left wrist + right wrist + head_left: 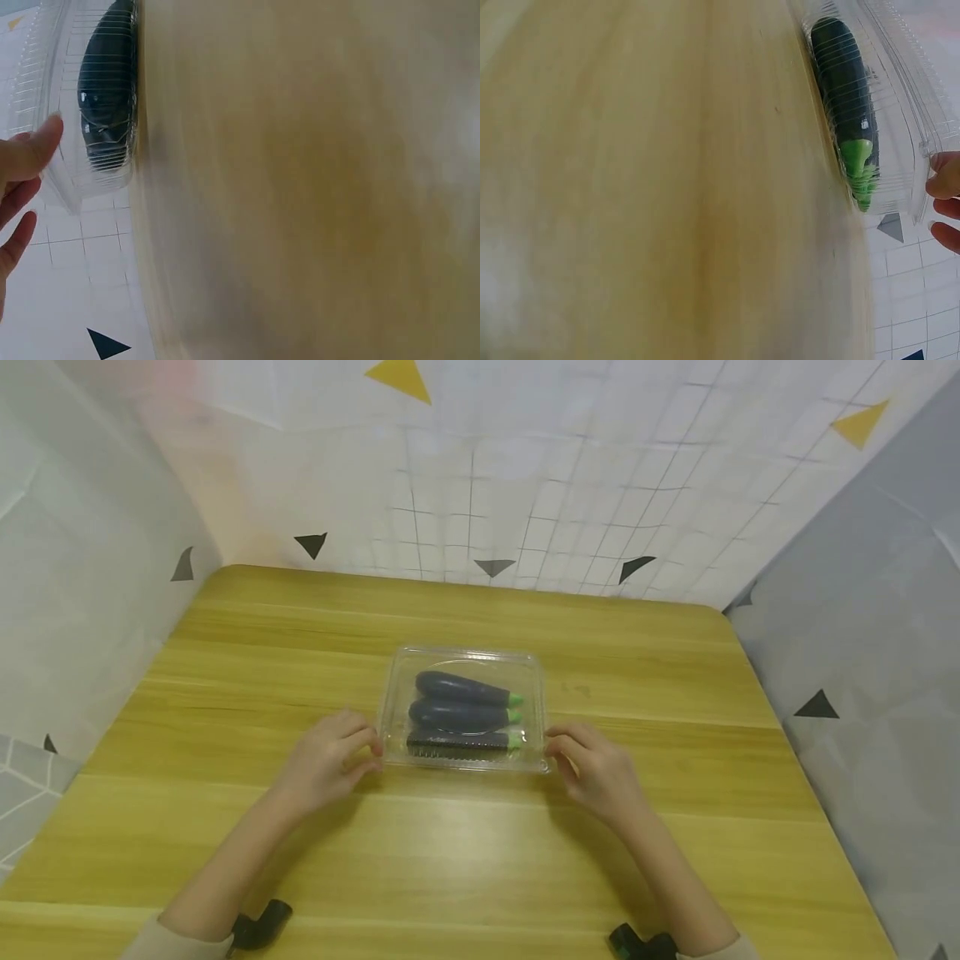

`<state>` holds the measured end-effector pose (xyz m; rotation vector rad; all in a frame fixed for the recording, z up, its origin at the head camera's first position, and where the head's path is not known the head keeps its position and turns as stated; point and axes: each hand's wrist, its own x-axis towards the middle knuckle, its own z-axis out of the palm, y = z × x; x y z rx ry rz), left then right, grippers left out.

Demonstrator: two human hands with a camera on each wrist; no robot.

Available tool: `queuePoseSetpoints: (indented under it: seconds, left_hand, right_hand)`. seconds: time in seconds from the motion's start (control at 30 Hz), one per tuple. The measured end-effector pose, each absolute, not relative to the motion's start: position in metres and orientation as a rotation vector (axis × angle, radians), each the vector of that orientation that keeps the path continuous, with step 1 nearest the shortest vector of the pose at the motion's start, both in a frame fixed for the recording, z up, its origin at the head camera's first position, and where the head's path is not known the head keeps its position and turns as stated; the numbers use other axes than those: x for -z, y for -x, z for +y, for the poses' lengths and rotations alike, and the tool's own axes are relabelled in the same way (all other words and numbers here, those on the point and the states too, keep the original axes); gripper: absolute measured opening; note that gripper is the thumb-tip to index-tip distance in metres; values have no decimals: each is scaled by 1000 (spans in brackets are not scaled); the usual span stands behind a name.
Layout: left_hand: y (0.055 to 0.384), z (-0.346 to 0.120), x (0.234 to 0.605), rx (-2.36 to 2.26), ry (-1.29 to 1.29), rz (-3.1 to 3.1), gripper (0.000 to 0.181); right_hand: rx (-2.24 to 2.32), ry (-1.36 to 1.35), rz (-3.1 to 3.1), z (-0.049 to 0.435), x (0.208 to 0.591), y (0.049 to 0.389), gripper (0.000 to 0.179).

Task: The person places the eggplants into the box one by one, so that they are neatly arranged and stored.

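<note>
A clear plastic clamshell box [531, 689] lies on the wooden table with its lid over three dark eggplants [461, 716], their green stem ends to the right. At the box's left front corner my left hand [326, 758] pinches the rim between thumb and fingers. My right hand [596, 768] does the same at the right front corner, thumb and fingertips on the rim by a small tab. The left wrist view shows the thumb [46, 141] right at the box's ridged side. From the right wrist view, one eggplant [844, 90] shows through the clear wall.
The wooden table [450, 852] carries the box near its middle. A pale sheet with grid lines and triangles [525, 485] hangs along the back, and grey sheets [870, 652] close off the sides. Black wrist mounts [262, 925] sit by both sleeves.
</note>
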<state>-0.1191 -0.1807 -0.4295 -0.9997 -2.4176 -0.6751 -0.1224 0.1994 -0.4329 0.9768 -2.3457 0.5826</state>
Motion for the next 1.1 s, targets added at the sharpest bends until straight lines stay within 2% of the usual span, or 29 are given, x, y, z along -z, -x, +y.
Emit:
queuePoseSetpoints:
  seconds: [0.27,0.6,1.1]
  left_hand:
    - [116,-177,433,536,1029,-2299,36]
    - [115,-176,436,586,1010,-2314,22]
    - [116,-176,435,719,967,-2278,32]
  right_hand:
    - [-582,-967,-2375,200,434,123,21]
    - [-601,-968,-2372,197,432,123,21]
    - [-611,-954,-2385,196,432,124,20]
